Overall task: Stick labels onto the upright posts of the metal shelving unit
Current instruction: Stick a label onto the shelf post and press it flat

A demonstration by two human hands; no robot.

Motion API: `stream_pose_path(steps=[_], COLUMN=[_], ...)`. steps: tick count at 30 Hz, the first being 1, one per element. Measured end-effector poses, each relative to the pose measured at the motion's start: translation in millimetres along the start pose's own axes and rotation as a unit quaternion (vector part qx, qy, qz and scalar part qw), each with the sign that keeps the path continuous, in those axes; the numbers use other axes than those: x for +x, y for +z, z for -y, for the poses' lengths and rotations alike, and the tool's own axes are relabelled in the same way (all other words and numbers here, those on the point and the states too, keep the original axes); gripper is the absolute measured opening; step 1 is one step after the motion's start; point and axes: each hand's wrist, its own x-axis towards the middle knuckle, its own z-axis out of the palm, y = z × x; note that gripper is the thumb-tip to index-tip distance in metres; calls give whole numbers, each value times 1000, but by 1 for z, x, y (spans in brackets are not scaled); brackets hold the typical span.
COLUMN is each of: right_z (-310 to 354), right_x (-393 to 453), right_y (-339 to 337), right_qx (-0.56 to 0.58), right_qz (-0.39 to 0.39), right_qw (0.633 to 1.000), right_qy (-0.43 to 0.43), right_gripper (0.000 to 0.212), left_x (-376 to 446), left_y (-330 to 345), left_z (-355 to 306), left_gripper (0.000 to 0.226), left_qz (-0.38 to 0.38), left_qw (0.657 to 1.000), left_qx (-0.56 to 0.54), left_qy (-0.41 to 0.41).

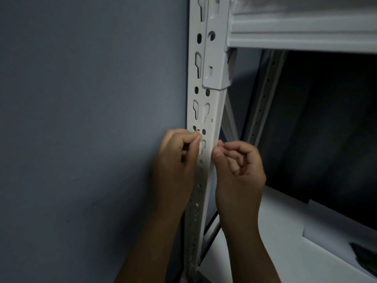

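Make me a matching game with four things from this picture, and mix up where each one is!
Things:
1. white slotted metal upright post
2. left hand
3. right hand
4. white horizontal shelf beam

Places:
A. top right, running sideways from the post
B. fingers curled, pinching at the post's right edge
C. in the middle, standing against the grey-blue wall
D. fingertips pinched together at the post's left side, near a round hole

Right pairs: 1-C, 2-D, 3-B, 4-A
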Motion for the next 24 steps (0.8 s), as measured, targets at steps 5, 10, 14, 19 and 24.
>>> stream_pose_path(steps=[5,10,14,19,24], right_z=[-2,-3,-3,-2,-2], right_x=[2,2,2,3,2], right_y=[1,3,3,2,3], right_qx=[-11,-22,-15,-9,-11], right_qz=[-1,-3,-4,-3,-1], right_qw=[1000,999,999,1000,1000], right_qy=[-14,-33,-32,-26,-26], right_gripper=[19,19,20,22,21], left_x=[0,-2,-2,-1,-1], left_y=[3,7,11,6,4], left_z=[1,-1,-5,-4,0], left_gripper=[9,14,8,11,10], left_qz=[-15,-39,-62,-47,-33], left_qw=[1000,999,997,998,999], left_qx=[13,-13,-32,-43,-3], left_qy=[4,-1,-16,-20,-6])
